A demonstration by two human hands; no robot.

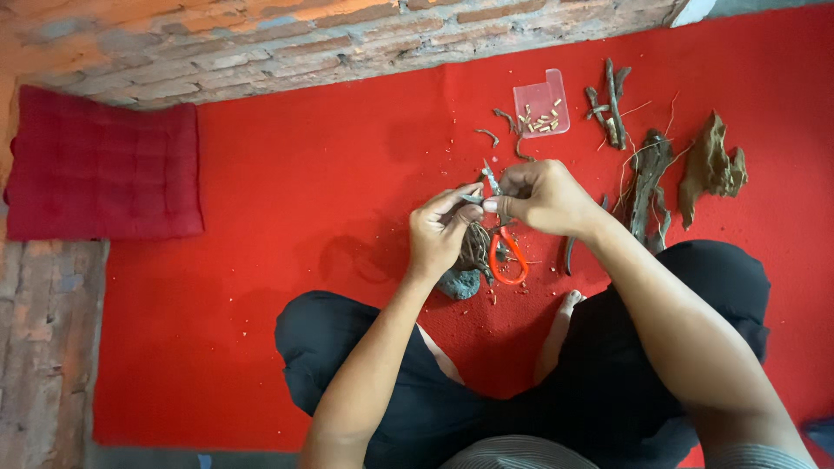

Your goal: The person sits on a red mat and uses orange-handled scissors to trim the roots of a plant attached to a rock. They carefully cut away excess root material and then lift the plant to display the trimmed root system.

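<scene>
Seated on a red carpet (304, 191), both hands pinch a small twig: left hand (440, 230), right hand (543, 195). Orange-handled snips (506, 254) hang beneath. A clear plastic tray (542, 104) nearby holds short cut pieces.

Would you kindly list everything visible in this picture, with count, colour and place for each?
Carpet: one, red, covering the floor.
Brick wall: one, orange-grey, along the top edge.
Cushion: one, dark red, quilted, at the left by the wall.
Plastic tray: one, clear, upper centre, holding small pale pieces.
Driftwood pieces: several, brown-grey, on the carpet at upper right.
Root cluster: one, brown, on a grey stone base, below the left hand.
Snips: one, orange handles, hanging below the right hand; grip unclear.
Trousers: black, on the crossed legs.
Left hand: pinching something small, too small to tell.
Right hand: closed, beside the left.
</scene>
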